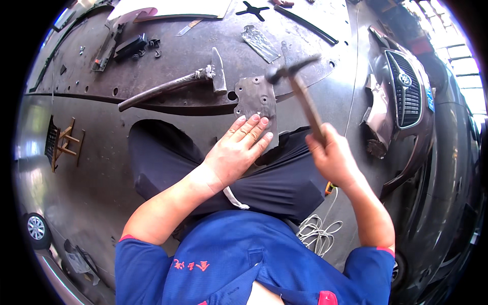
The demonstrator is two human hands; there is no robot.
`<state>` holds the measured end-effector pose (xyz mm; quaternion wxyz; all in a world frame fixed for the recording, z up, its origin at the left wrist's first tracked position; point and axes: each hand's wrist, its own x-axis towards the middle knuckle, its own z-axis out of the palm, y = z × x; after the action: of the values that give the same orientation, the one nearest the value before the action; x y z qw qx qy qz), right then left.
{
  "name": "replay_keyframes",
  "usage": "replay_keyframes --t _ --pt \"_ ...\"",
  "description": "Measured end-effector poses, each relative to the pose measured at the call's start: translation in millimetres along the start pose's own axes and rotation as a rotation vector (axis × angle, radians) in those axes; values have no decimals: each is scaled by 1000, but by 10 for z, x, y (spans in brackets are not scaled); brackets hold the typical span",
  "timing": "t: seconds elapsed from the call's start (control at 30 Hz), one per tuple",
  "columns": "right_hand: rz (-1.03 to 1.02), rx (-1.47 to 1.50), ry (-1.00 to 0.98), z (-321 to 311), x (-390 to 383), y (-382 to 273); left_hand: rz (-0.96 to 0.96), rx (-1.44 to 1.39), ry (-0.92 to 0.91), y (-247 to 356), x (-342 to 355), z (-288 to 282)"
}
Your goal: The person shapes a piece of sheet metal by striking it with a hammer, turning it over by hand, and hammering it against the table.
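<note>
A dull grey metal plate (pixel 254 95) with several small holes lies at the near edge of the steel worktable, its near end reaching out over my lap. My left hand (pixel 238 145) rests on that near end, palm down, fingers stretched out flat. My right hand (pixel 333 156) grips the wooden handle of a hammer (pixel 306 101). Its slightly blurred head is raised just right of the plate's far end, apart from it as far as I can tell. Left of the plate, a larger hammer (pixel 168 90) with a worn handle lies on the table.
The steel worktable (pixel 168 56) carries a crumpled metal piece (pixel 260 43), a black bar (pixel 307 24), a black cross-shaped part (pixel 252 10) and dark brackets (pixel 131 47). At right stand a loose car bumper (pixel 406 91) and a dark car (pixel 452 168). A coiled white cord (pixel 319 234) lies beside me.
</note>
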<state>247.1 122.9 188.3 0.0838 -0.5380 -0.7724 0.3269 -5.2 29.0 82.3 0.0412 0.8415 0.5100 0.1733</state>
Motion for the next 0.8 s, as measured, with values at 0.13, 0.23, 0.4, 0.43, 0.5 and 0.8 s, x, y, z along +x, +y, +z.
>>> replay_keyframes --t 0.13,0.23,0.4,0.43,0.5,0.8 --pt "-238 108 265 -338 -37 -437 -19 17 -2 0 -60 -60" --pt "-261 158 304 -131 -25 -132 9 36 15 -1 -19 -34" --pt "-48 -46 107 -155 167 -207 -7 -24 25 -59 50 -81" --pt "-80 35 139 -222 153 -286 -6 11 13 -79 45 -112" --pt "-143 37 205 -233 172 -312 20 33 -1 -56 69 -110" --pt "-177 98 242 -235 246 -315 7 21 -32 -36 34 -119"
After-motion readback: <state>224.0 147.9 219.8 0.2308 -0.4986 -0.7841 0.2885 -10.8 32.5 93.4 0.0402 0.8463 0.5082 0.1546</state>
